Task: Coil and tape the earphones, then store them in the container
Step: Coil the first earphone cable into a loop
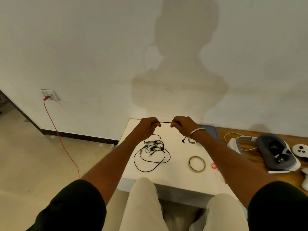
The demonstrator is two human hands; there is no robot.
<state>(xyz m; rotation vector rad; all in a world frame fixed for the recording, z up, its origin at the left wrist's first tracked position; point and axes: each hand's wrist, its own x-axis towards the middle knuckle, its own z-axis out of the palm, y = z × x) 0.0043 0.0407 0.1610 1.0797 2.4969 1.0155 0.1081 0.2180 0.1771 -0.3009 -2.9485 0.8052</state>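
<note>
Above the white table (176, 174) my left hand (149, 125) and my right hand (180, 123) each pinch one black earphone cable (165, 122), which runs taut between them. Its plug (183, 140) dangles below my right wrist. Loose black earphone cables (152, 151) lie tangled on the table under my left hand. A roll of clear tape (196, 164) lies flat at the table's right. A blue-grey container (210, 130) sits at the back right, partly hidden behind my right wrist.
A small red ring (213, 165) lies right of the tape. On the wooden surface (250, 152) at the right are a headset (275, 152), white controllers (300, 150) and a white cable. A red cord (61, 139) runs from a wall socket down the floor at left.
</note>
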